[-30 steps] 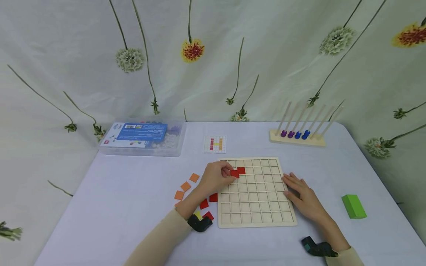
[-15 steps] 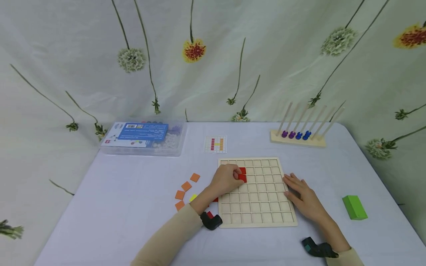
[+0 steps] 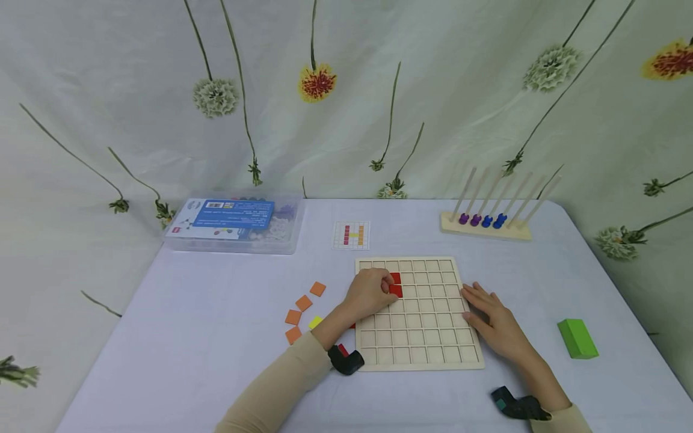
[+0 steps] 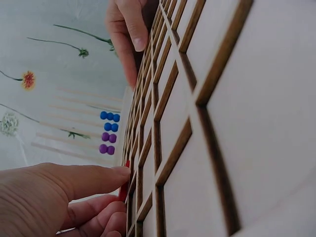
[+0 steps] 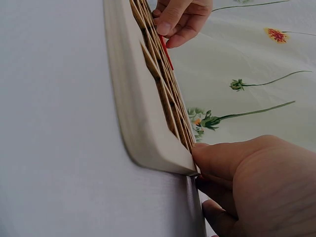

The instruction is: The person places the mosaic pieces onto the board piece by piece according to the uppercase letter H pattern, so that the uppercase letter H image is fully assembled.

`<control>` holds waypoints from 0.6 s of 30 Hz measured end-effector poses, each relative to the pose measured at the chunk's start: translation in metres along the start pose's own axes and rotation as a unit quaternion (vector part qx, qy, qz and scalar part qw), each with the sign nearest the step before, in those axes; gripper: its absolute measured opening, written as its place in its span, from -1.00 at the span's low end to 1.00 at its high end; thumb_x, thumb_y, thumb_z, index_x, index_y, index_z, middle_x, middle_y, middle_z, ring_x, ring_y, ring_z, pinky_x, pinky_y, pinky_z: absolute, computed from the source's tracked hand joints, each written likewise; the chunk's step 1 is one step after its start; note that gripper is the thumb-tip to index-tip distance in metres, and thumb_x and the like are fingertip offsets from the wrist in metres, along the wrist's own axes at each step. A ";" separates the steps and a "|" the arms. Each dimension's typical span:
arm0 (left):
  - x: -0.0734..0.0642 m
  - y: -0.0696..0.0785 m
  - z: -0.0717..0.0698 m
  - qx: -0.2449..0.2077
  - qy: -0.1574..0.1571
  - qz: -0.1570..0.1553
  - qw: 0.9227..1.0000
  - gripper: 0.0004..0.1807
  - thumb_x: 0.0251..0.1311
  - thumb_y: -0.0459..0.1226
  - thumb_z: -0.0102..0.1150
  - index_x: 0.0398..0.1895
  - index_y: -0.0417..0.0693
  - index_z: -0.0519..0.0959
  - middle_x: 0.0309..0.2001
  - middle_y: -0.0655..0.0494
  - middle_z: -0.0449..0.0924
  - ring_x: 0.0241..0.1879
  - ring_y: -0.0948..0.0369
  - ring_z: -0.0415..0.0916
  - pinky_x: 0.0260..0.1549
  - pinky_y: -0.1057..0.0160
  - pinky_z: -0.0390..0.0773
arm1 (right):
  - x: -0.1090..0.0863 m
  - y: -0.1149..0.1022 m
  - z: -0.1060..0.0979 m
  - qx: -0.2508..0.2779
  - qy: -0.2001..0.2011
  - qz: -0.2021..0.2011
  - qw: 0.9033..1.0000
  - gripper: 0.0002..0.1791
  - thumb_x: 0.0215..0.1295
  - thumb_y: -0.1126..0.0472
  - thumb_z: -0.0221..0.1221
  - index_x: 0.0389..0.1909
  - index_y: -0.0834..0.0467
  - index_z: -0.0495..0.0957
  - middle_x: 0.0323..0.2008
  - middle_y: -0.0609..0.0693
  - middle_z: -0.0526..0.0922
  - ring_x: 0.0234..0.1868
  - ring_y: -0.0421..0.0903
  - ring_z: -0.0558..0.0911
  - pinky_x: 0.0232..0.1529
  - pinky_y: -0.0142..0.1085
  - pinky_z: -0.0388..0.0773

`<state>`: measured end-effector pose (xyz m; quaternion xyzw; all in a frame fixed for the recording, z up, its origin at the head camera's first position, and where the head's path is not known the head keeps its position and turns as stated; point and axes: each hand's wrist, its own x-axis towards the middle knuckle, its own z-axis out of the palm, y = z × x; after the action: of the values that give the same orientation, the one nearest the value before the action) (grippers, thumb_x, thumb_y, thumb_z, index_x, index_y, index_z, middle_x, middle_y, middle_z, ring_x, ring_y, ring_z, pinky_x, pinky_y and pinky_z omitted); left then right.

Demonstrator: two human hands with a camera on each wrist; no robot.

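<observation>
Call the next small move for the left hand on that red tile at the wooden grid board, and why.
Probably press the red square tile flat into its cell, then let go. The left hand pinches it at the wooden grid board, directly below another red tile already seated. In the left wrist view the tile's edge looks raised above the grid. The right hand rests against the board's right edge, steadying it.

Soft, even, fairly bright light is seen in the head view; only faint shadows are cast on the desk (image 3: 216, 313) beneath the hands and the wooden grid board (image 3: 418, 313). No glare is seen. Slight bending is noticed toward the frame edges. In the wrist views the board (image 4: 212, 123) is shown very close and softened, and the flowered cloth (image 5: 256, 74) behind is blurred.
</observation>
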<state>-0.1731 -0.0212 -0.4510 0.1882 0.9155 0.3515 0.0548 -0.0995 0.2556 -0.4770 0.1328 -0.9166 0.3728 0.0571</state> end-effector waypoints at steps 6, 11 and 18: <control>-0.004 0.004 -0.009 0.005 0.011 0.005 1.000 -0.71 0.03 -0.26 0.40 -0.16 -0.17 0.63 -0.52 0.19 0.49 -0.49 0.29 0.36 -0.47 0.38 0.34 | -0.001 0.000 0.001 0.003 0.001 0.000 1.000 -0.47 0.29 0.29 0.21 0.27 0.37 0.41 0.31 0.35 0.38 0.40 0.41 0.20 0.35 0.33 -0.04; -0.017 0.002 -0.030 -0.012 0.032 0.014 0.999 -0.62 0.04 -0.22 0.40 -0.05 -0.15 0.62 -0.41 0.13 0.55 -0.44 0.28 0.40 -0.42 0.36 0.39 | -0.001 0.001 0.002 0.002 0.002 0.000 1.000 -0.46 0.29 0.29 0.22 0.27 0.36 0.41 0.31 0.35 0.39 0.40 0.40 0.21 0.35 0.32 -0.04; -0.053 -0.008 -0.060 -0.077 0.066 0.026 0.994 -0.46 0.01 -0.27 0.44 0.11 -0.15 0.55 -0.18 -0.04 0.58 -0.31 0.21 0.52 -0.37 0.34 0.50 | -0.001 0.001 0.000 0.002 0.001 0.000 1.000 -0.46 0.30 0.28 0.21 0.27 0.36 0.41 0.31 0.35 0.38 0.40 0.40 0.21 0.36 0.32 -0.04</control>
<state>-0.1405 -0.0843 -0.4138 0.1838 0.8821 0.4337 -0.0012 -0.0991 0.2560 -0.4778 0.1326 -0.9158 0.3748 0.0579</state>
